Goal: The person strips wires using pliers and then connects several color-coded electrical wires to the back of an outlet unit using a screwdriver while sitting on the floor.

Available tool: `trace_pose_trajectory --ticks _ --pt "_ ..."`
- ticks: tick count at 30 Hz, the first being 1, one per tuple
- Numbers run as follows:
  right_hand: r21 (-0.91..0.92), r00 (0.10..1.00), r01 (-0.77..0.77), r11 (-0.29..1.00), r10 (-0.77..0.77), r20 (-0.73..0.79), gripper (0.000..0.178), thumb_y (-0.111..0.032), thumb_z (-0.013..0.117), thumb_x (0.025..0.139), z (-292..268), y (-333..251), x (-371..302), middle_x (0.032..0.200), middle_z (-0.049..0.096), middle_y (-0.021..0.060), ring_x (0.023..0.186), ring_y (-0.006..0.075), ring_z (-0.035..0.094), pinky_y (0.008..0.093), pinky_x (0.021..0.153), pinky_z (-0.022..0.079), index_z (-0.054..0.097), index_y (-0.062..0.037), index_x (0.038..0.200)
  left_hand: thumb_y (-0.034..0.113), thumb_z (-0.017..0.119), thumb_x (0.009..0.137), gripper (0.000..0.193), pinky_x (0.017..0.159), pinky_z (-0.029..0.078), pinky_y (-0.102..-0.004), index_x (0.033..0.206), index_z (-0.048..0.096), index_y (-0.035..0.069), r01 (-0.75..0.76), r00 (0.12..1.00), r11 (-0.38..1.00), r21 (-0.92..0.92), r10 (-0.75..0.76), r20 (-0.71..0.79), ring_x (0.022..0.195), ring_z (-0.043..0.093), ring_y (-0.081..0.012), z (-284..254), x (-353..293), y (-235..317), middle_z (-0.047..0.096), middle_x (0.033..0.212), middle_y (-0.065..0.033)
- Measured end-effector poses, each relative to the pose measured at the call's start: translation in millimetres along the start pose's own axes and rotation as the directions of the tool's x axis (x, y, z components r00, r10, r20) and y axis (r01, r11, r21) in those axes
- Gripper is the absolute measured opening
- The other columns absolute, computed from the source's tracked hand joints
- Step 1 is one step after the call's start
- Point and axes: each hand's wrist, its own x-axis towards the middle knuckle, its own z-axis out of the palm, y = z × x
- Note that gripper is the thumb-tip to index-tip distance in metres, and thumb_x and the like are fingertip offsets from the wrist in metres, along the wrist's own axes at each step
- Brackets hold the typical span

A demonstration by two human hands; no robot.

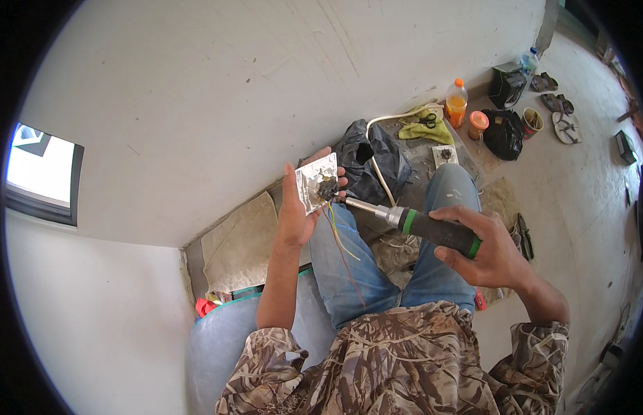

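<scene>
In my left hand (291, 220) is a white electrical wall plate (309, 181), its back turned up. A black terminal block (327, 189) sits on the plate, and thin wires (343, 250), yellow-green and reddish, hang from it over my jeans. My right hand (482, 250) is closed around the black and green handle of a screwdriver (425, 227). The screwdriver's shaft points left, and its tip is at the terminal block's edge by my left fingertips. Whether the tip sits in a screw is too small to tell.
Beyond my knees lie a black plastic bag (397, 164), a white cable (382, 176), scissors (428, 121) on a yellow-green cloth (439, 133) and another wall plate (439, 160). Farther right stand an orange drink bottle (456, 109) and a tub (531, 124). Pliers (525, 236) lie beyond my right hand.
</scene>
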Motion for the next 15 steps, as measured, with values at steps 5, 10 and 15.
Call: trace_pose_trajectory --ticks 5,10,15 --pt "-0.005 0.995 -0.074 0.997 0.074 0.074 0.041 -0.008 0.071 0.080 -7.7 -10.7 3.1 0.092 0.068 0.0187 0.082 0.0304 0.070 0.0359 0.073 0.052 0.059 0.0012 0.118 0.063 0.017 0.101 0.079 0.091 0.055 -0.0418 0.146 0.040 0.003 -0.002 1.000 1.000 0.001 0.002 0.010 0.104 0.066 -0.0275 -0.3 0.5 -1.3 0.065 0.118 -0.0181" --pt "-0.117 0.999 0.010 0.993 -0.004 0.048 0.043 -0.011 0.071 0.082 -1.6 1.0 -0.1 0.083 0.063 0.0133 0.067 0.0256 0.063 0.0355 0.063 0.049 0.059 -0.0006 0.122 0.063 0.018 0.101 0.077 0.090 0.054 -0.0397 0.146 0.041 0.004 -0.007 1.000 0.998 0.055 0.008 -0.018 0.102 0.066 -0.0254 -0.5 2.3 -5.6 0.066 0.116 -0.0158" --pt "-0.396 0.979 0.204 0.895 -0.196 0.060 0.048 -0.013 0.070 0.084 5.8 14.3 2.6 0.089 0.057 0.0140 0.068 0.0333 0.064 0.0426 0.061 0.052 0.059 -0.0094 0.130 0.064 0.020 0.101 0.076 0.085 0.053 -0.0365 0.145 0.043 0.006 0.021 0.998 0.995 0.093 -0.015 -0.062 0.100 0.065 -0.0216 -4.0 1.4 -13.7 0.066 0.114 -0.0126"
